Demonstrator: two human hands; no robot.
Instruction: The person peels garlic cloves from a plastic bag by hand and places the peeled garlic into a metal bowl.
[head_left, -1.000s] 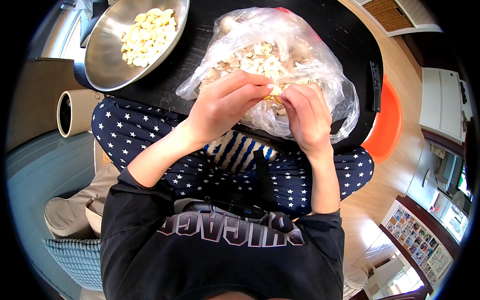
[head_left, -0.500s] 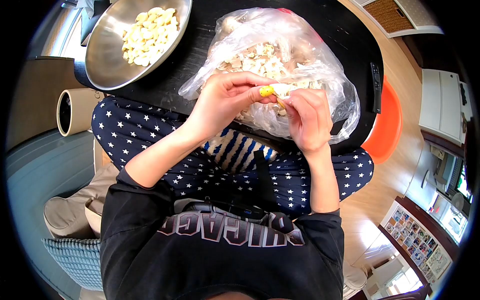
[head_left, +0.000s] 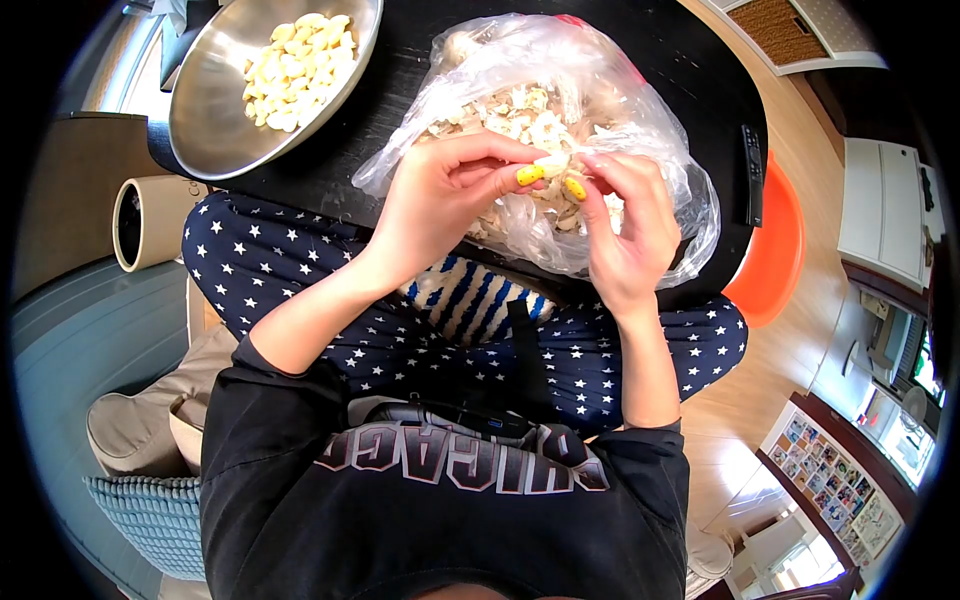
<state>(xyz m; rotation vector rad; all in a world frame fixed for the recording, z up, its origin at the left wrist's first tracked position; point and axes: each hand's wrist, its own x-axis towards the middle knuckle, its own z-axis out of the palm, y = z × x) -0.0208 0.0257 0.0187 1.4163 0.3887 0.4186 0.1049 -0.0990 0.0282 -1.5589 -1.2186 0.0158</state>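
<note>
Over the plastic bag, my left hand (head_left: 435, 200) pinches a pale garlic clove (head_left: 553, 163) between thumb and forefinger. My right hand (head_left: 635, 220) meets the clove's other end with its thumb and forefinger tips, in a looser pinch. Both thumbs have yellow nails. Beneath the hands, the clear plastic bag (head_left: 665, 165) lies spread open, with loose garlic skins (head_left: 535, 125) inside. To the left, a steel bowl (head_left: 215, 115) holds a heap of peeled garlic cloves (head_left: 300, 75).
The black table (head_left: 400, 60) carries the bag and bowl. A dark remote control (head_left: 751, 175) lies near its right edge, beside an orange seat (head_left: 775, 250). A beige cylindrical container (head_left: 155, 225) is at the left. My crossed legs in star-patterned trousers (head_left: 290, 265) are at the table's near edge.
My right thumb and fingers have spread apart a little, and that hand has shifted slightly right. My left hand stays nearly in place with the clove, which is now more exposed.
</note>
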